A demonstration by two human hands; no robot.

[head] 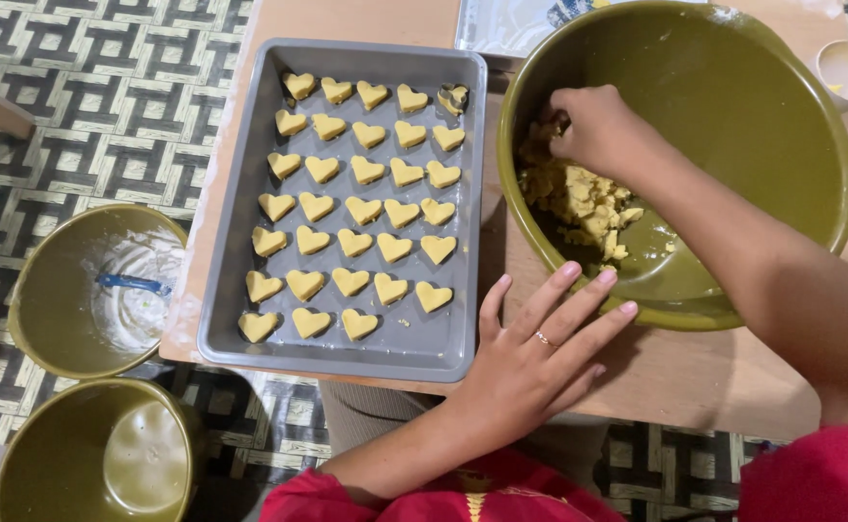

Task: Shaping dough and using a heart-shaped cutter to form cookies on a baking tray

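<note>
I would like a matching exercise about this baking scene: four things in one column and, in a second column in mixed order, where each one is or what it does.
Things:
1. right hand
2. left hand
3. heart cutter
4. blue utensil

Places or states:
a. lies in the olive bowl on the floor
b. rests flat on the table, fingers against the big bowl's rim
c. sits in the far right corner of the grey tray
d. reaches into the yellow dough inside the big olive bowl

Pairs: 1-d, 2-b, 3-c, 4-a
</note>
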